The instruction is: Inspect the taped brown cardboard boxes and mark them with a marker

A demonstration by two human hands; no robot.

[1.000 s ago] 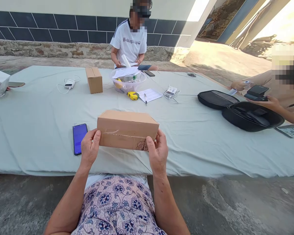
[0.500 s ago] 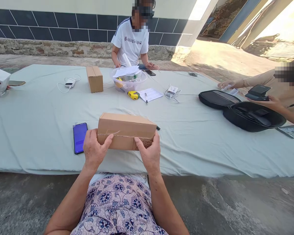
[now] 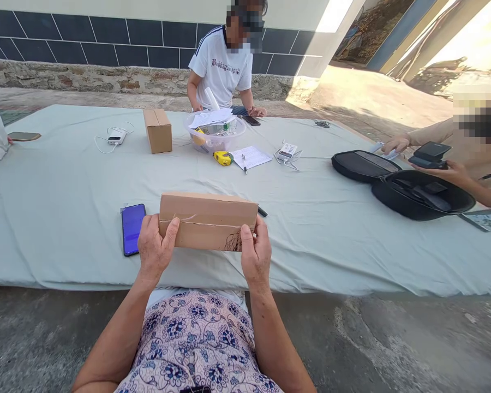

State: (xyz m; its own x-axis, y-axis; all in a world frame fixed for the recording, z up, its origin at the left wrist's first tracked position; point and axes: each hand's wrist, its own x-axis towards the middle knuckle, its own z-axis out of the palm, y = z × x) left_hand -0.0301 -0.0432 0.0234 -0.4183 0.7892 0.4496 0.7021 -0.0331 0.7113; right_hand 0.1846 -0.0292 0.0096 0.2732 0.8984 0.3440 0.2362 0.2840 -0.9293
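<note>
The near box (image 3: 208, 221) is matt cardboard, the bench cloth (image 3: 331, 245) creased fabric, the far basin (image 3: 226, 144) translucent plastic.

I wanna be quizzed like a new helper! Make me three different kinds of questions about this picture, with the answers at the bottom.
1. True or false? The left hand and the right hand are both holding the same cardboard box.

2. Pick one. Which of these is nearest the left hand?
A) a yellow tape measure
B) a phone with a blue screen
C) an open black case

3. Fill in the blank. The pen rests on a sheet of ____.

Key:
1. True: there is one hand at each end of it.
2. B
3. paper
</note>
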